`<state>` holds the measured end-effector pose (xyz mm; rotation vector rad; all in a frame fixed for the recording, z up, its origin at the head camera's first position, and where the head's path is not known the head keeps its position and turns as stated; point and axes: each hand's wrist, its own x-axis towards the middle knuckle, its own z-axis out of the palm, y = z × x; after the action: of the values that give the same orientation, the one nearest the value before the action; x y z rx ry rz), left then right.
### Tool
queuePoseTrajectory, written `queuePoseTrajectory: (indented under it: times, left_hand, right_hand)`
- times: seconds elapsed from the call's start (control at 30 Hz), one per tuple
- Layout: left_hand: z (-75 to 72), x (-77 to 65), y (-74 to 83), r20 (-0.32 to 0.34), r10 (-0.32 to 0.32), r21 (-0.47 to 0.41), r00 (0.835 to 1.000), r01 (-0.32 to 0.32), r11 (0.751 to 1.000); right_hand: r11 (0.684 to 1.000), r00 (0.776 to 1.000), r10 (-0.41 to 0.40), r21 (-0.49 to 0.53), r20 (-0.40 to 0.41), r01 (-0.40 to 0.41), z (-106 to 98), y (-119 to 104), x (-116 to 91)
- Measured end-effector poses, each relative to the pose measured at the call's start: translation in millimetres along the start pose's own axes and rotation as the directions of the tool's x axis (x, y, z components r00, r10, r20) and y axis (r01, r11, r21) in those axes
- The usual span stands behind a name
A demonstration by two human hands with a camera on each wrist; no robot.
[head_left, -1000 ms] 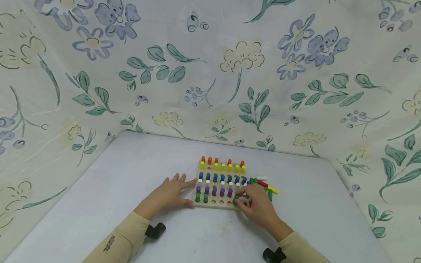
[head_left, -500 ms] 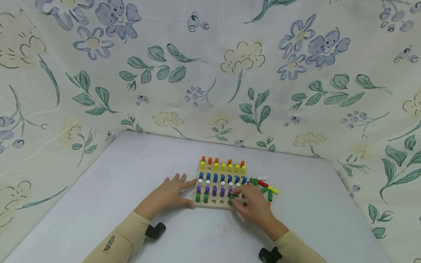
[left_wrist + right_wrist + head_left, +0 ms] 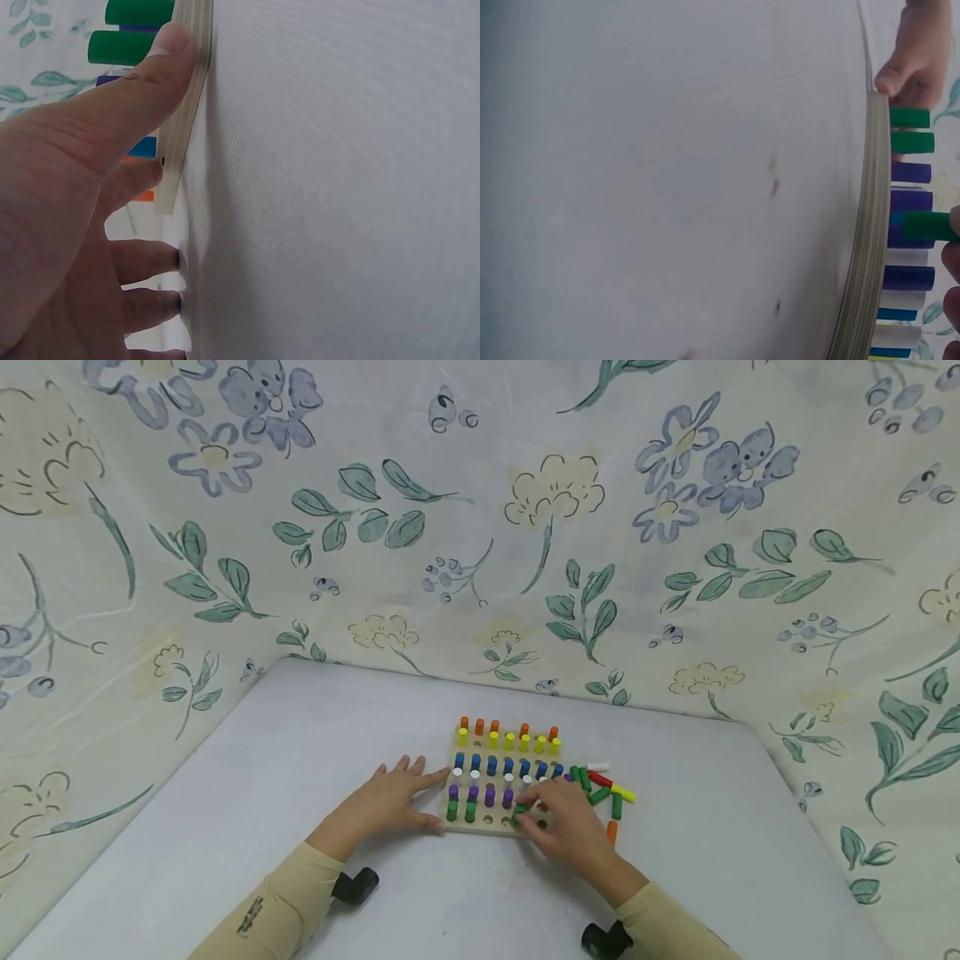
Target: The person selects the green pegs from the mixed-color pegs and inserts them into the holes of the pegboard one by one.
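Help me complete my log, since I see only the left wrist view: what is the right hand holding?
Observer: The right hand pinches a green peg over the pegboard.
Operator: Is anything lying off the pegboard?
Observer: Yes, loose pegs lie on the table, to the right of the pegboard.
Operator: Is there a yellow one among them?
Observer: Yes, one yellow peg shows there.

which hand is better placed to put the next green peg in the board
Likely the right hand: it pinches a green peg just above the pegboard, near empty holes in the front row. The left hand holds no peg; it touches the board's left edge.
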<state>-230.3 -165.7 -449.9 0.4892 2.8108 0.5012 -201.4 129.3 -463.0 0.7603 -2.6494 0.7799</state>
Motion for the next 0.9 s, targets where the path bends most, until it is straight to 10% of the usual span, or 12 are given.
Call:
queuePoseTrajectory:
  times: [0.9]
  left_hand:
    - [3.6, -3.5, 0.2, -0.035, 0.023, 0.010, 0.999, -0.023, 1.000]
  right_hand:
    - [0.996, 0.996, -0.084, -0.018, 0.022, 0.084, 16, -10, 9]
